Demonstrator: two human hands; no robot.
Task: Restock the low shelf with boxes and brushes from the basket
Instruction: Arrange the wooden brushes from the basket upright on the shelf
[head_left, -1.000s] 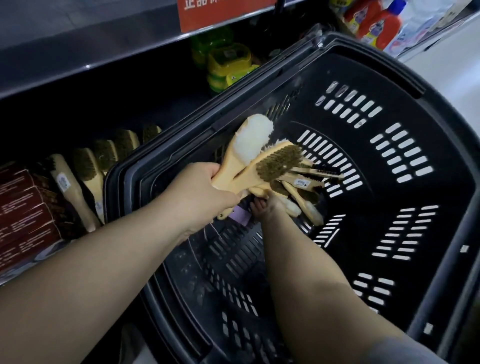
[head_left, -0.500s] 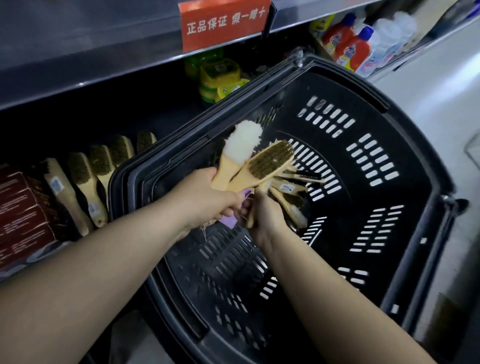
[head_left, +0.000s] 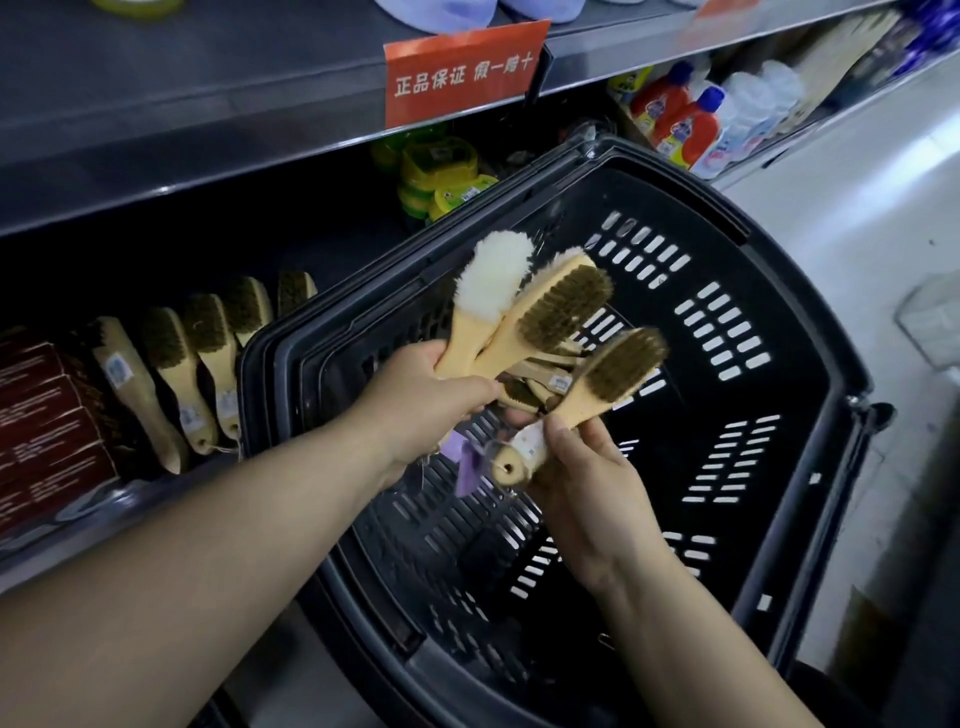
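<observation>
My left hand (head_left: 426, 395) grips a white fleece-headed wooden brush (head_left: 493, 275) and a brown-bristled wooden brush (head_left: 563, 306); my right hand (head_left: 587, 483) pinches a second bristle brush (head_left: 623, 364), all inside the rim of the black slotted plastic basket (head_left: 675, 188).

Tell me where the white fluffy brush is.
Head view, centre: the white fluffy brush is gripped by the left hand above the black basket, beside a brown-bristled brush.

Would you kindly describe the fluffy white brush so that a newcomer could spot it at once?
Find the big black basket by the low shelf. Above it, the left hand grips two wooden handles fanned together. The fluffy white brush is the left one, headed with white fleece; its neighbour has brown bristles.
</observation>
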